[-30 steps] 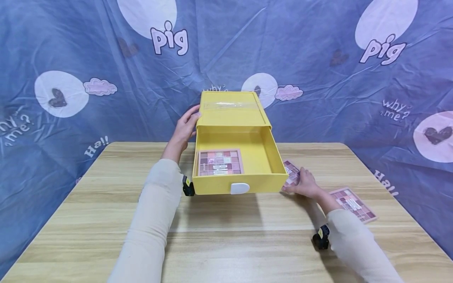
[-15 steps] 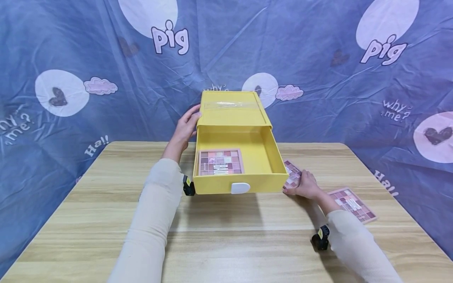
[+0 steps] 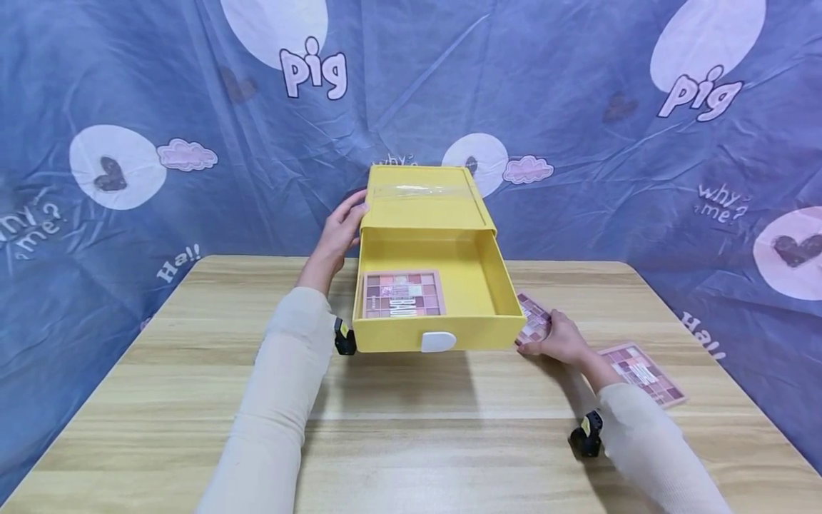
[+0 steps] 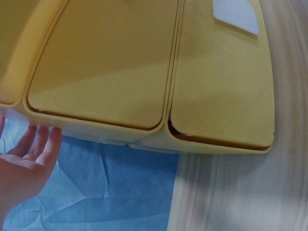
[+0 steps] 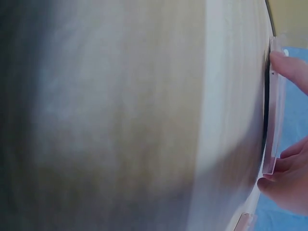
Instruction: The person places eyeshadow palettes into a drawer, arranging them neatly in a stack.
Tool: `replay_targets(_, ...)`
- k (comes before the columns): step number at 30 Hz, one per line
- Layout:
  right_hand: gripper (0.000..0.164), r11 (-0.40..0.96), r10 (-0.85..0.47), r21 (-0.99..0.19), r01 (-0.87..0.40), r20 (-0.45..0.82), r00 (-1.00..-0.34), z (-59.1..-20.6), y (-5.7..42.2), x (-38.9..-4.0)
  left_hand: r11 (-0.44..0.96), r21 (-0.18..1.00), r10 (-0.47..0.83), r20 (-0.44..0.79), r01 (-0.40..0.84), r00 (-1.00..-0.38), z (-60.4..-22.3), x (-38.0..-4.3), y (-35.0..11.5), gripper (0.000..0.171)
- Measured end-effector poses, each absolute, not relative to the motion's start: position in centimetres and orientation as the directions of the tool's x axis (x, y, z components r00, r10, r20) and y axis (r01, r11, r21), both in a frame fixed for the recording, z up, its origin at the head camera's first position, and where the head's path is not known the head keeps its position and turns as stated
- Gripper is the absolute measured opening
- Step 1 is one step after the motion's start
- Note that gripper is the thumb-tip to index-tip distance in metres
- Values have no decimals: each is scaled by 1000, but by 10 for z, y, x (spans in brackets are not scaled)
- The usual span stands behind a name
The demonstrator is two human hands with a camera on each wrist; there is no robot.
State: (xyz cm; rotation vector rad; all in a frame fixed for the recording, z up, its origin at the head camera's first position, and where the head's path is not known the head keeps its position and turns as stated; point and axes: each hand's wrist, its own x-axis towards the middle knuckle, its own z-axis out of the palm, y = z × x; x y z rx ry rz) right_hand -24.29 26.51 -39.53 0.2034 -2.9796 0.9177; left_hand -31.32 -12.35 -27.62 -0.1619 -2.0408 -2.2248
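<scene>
A yellow drawer unit (image 3: 424,203) stands at the back middle of the table, its top drawer (image 3: 439,334) pulled out. An eyeshadow palette (image 3: 403,294) lies at the left inside that drawer. My left hand (image 3: 339,232) rests against the unit's left side; in the left wrist view its fingers (image 4: 48,147) touch the side with the tips. To the right of the unit, my right hand (image 3: 560,339) grips a second eyeshadow palette (image 3: 533,321), partly hidden by the drawer. In the right wrist view the thumb (image 5: 288,65) and fingers hold opposite ends of this palette.
A third eyeshadow palette (image 3: 644,373) lies on the wooden table (image 3: 411,442), just right of my right wrist. Two more drawer fronts (image 4: 103,62) sit below the pulled-out drawer. A blue printed cloth (image 3: 565,86) hangs behind the table.
The head view has drifted slightly. My right hand stays at the second palette with only a very small shift to the right; my left hand keeps its place on the unit.
</scene>
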Motion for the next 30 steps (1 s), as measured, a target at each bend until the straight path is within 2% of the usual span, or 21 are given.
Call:
replay_targets(11,95,807,-116,-576,-132,64,-991,-390,265,-240,-109,981,-17,158,159,-987,-276,-313,-122,43)
replay_targets(20,87,803,-132,-573,-166,100,-986,-373,267,-239,-109,981,-20,160,161,-987,-275,-313,-122,44)
replay_targets(27,73,783,-139,-595,-180,116,-984,-352,269,-240,-93,983,-17,154,155,-988,-272,-310,-122,45)
replay_targets(30,75,779,-156,-596,-196,119,-981,-343,271,-240,-97,984,-24,151,152,-988,-273,-311,-122,45)
